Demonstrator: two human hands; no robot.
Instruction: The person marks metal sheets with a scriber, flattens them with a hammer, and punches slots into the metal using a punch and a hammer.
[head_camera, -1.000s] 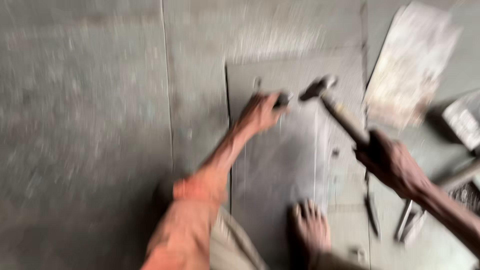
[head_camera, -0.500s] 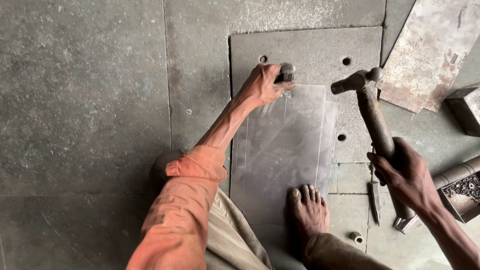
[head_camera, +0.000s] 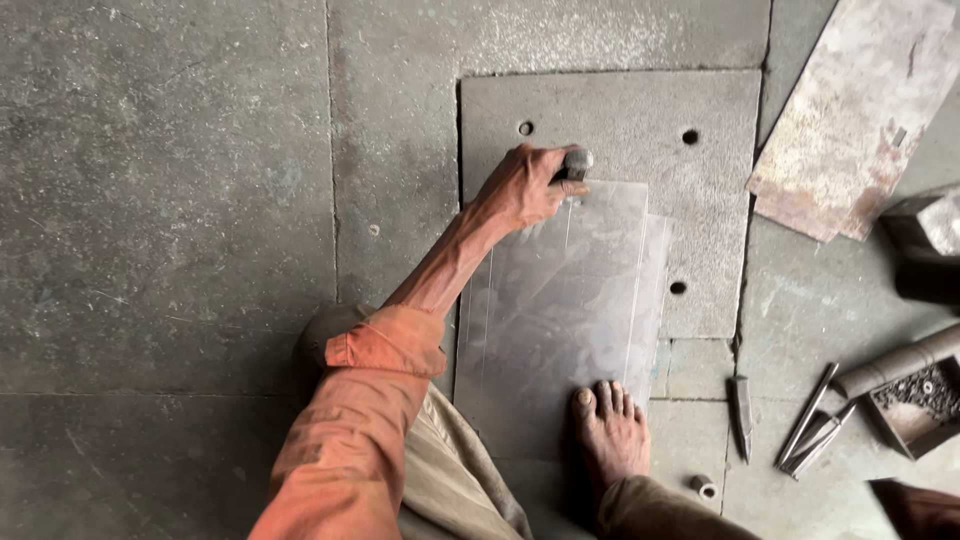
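One left hand (head_camera: 522, 188) grip pinches steel punch (head_camera: 574, 163) at metal sheet (head_camera: 560, 310) 12 o'clock edge; keep punch upright, foot (head_camera: 612, 432) pinning sheet; right hand unseen.

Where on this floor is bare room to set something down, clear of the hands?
Free: the grey stone floor left of the orange sleeve, and the slab strip above the grey holed steel plate. Crowded: the right side, with the rusty metal sheet, loose chisels and small box of bits. The left hand holds a punch on the shiny thin sheet.
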